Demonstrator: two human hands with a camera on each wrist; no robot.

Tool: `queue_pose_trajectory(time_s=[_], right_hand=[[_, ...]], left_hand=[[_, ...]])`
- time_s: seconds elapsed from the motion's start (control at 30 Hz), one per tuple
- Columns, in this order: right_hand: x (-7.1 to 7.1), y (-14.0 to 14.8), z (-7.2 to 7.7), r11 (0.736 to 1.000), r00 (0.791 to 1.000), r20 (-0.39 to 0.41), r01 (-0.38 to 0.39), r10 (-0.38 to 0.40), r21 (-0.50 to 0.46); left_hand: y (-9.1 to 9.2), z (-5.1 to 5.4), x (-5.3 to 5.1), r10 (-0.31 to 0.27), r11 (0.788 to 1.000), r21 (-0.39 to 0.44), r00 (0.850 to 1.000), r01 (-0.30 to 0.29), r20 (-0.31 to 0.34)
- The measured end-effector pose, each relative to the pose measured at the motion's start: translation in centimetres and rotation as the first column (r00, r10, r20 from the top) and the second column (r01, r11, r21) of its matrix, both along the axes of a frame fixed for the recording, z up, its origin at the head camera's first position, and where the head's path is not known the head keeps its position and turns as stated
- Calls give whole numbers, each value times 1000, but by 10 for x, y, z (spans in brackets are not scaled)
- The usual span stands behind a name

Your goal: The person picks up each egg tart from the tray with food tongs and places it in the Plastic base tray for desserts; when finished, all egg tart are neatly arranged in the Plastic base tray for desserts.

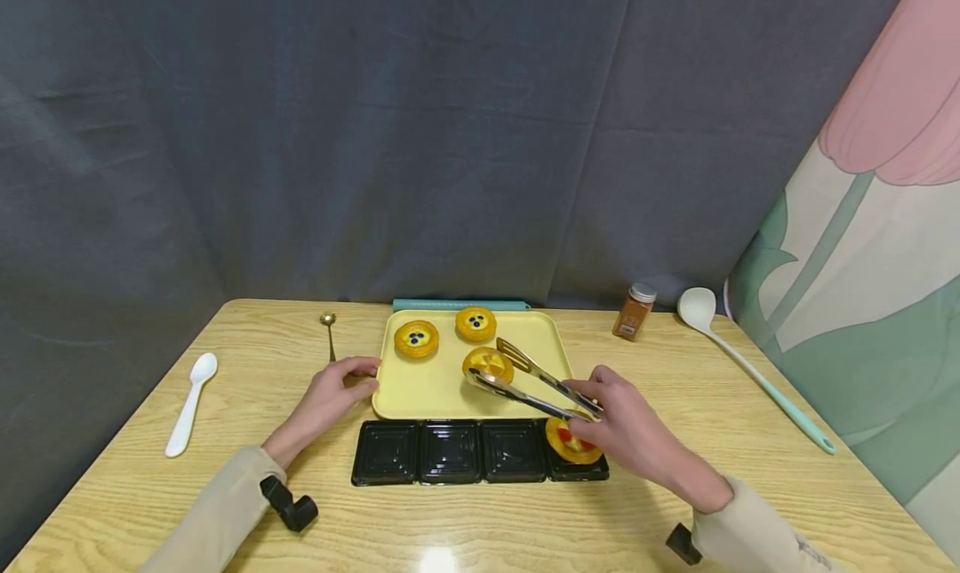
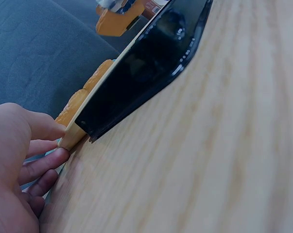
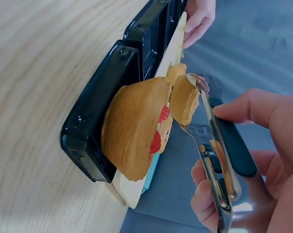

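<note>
My right hand (image 1: 626, 427) grips metal tongs (image 1: 536, 400), whose tips lie on either side of a yellow-topped tart (image 1: 487, 363) at the tray's middle; in the right wrist view the thumb presses the tongs' dark grip (image 3: 233, 141). My left hand (image 1: 337, 392) holds the left edge of the yellow tray (image 1: 412, 396), thumb and fingers at its rim in the left wrist view. Two blueberry tarts, one at left (image 1: 416, 339) and one at the back (image 1: 476, 324), sit on the tray. A red-topped tart (image 1: 572, 441) rests in the rightmost section of the black container (image 1: 450, 453).
A white spoon (image 1: 193, 405) and a small gold spoon (image 1: 330, 331) lie at left. Behind the tray is a teal bar (image 1: 461, 305). At right stand a spice jar (image 1: 634, 311) and, beside it, a long ladle (image 1: 757, 377) lies. A dark curtain (image 1: 375, 140) hangs behind.
</note>
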State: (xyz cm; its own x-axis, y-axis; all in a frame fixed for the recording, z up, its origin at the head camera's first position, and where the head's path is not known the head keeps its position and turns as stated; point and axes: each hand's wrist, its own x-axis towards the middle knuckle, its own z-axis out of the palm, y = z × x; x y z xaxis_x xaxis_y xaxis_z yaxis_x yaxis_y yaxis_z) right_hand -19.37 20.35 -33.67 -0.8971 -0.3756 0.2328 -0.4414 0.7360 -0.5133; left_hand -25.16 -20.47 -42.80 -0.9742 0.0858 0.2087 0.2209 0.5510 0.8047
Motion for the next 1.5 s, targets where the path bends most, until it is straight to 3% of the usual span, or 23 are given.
queue_pose_trajectory(time_s=[0.17,0.5,0.87,1.03,1.5], right_hand=[[11,7,1,1000,1000,-19,15,-16,-8],[37,18,3,998,998,17,64,-64,1],[56,27,-2,997,997,25,72,-72,27],[62,31,-6,997,997,21,67,-68,23],[67,37,-15,989,995,70,59,-69,138]], left_hand=[[0,0,0,0,1000,0,1000,0,-1],[0,0,0,1,1000,-5,1000,-1,0],[0,-1,0,1,1000,-11,1000,-1,2],[0,0,0,0,1000,-12,1000,0,1],[0,0,0,2,1000,-13,1000,-2,5]])
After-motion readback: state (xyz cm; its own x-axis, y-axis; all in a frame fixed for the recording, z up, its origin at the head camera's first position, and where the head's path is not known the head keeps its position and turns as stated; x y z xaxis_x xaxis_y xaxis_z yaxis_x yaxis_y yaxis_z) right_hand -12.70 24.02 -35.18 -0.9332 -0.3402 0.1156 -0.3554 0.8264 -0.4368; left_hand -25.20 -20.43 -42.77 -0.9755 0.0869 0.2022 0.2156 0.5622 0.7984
